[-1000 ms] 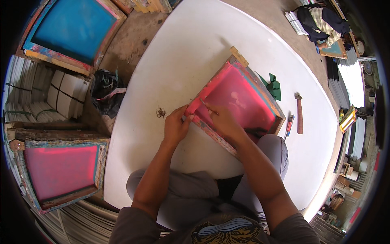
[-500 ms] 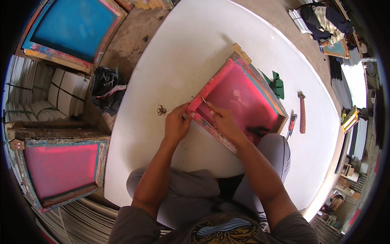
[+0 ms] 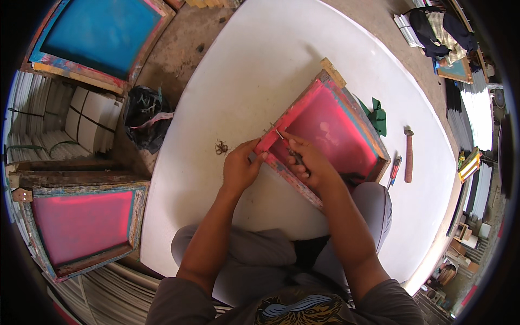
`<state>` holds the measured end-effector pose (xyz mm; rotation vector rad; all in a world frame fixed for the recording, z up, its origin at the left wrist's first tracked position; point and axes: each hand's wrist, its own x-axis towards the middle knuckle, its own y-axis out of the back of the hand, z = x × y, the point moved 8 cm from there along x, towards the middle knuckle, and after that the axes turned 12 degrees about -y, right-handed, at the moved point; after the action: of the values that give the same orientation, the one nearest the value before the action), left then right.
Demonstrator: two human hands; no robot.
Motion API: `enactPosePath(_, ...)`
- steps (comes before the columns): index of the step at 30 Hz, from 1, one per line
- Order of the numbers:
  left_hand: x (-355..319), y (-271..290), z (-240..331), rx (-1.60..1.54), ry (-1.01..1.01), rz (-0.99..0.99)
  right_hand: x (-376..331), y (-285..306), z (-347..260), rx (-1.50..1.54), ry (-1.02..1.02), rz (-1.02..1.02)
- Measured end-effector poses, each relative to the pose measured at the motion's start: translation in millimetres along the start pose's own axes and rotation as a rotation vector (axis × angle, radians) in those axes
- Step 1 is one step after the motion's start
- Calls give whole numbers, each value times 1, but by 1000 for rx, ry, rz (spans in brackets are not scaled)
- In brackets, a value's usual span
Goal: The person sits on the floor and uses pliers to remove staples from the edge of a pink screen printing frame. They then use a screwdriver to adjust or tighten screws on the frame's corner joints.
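At the near-left corner of the pink screen frame (image 3: 325,138), right hand (image 3: 309,162) pinches a thin metal tool (image 3: 286,143), tip now raised off the frame edge versus a second ago; left hand (image 3: 241,168) clamps that corner. Frame sits slightly turned on the white desk (image 3: 260,65); pulled scrap (image 3: 221,147) left of the grip, so prying looks underway

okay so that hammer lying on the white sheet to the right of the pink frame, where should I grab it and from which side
Grip the hammer by its brown wooden handle, at the lower half, away from the head at the far end. It lies flat on the white sheet, with free space on its right, so come down from above with the right hand. A small red-and-blue tool lies close on its left.
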<state>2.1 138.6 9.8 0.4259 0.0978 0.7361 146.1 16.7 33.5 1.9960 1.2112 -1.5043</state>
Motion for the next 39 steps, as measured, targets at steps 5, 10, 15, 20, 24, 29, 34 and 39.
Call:
enactPosePath(5,2,-1,2,58,-51,28,-2,11,-37,-426,-45,121)
enactPosePath(10,1,-1,1,25,-39,19,-31,-6,-62,-788,127,261)
enactPosePath(15,2,-1,6,56,-23,2,-10,15,-37,-995,639,437)
enactPosePath(20,1,0,6,75,-11,0,-6,13,-20,-931,604,708)
enactPosePath(24,1,0,2,96,10,-29,17,21,-14,-595,492,523)
enactPosePath(29,1,2,3,118,34,-38,15,30,-25,-716,462,583)
enactPosePath(34,0,-1,2,117,47,-40,-5,34,-40,-591,721,729)
enactPosePath(39,-2,-2,-3,132,56,-20,-65,17,-94,-578,779,726)
